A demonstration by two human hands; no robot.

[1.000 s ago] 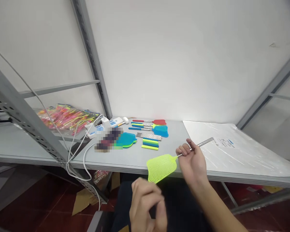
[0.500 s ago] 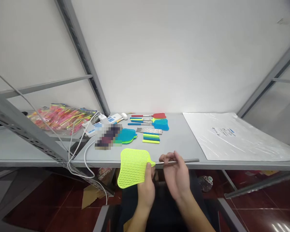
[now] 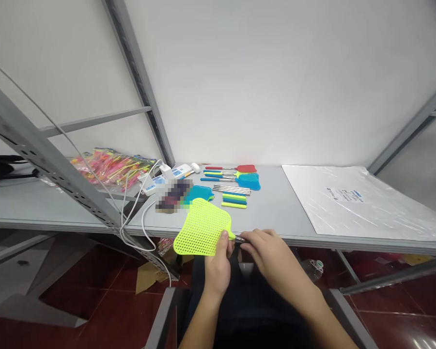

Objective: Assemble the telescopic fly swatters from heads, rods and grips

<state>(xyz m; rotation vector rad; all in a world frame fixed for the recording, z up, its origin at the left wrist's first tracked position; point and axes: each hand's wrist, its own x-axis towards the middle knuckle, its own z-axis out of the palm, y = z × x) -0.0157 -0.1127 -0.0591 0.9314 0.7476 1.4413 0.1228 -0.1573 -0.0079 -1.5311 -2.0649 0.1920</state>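
Observation:
My left hand [image 3: 219, 271] grips a yellow-green fly swatter head [image 3: 203, 228] near its neck, thumb on top. From that neck a short piece of metal rod [image 3: 240, 239] runs right into my right hand [image 3: 272, 254], whose fingers are closed around it. The rest of the rod is hidden by that hand. Beyond the hands lie several loose metal rods [image 3: 232, 189] and short yellow, green and blue handle sleeves [image 3: 234, 200]. Blue swatter heads [image 3: 199, 193] are stacked left of these.
Whole swatters, a red one [image 3: 246, 168] and blue ones [image 3: 249, 182], lie toward the wall. A power strip [image 3: 181, 171] with white cables sits left, beside bagged colourful items [image 3: 112, 167]. A wrapped white sheet [image 3: 334, 203] covers the table's right side.
My right hand has turned over and closed around the rod, closer to the swatter's neck. The rod's far end no longer shows. The swatter head has tilted, and the camera view has shifted.

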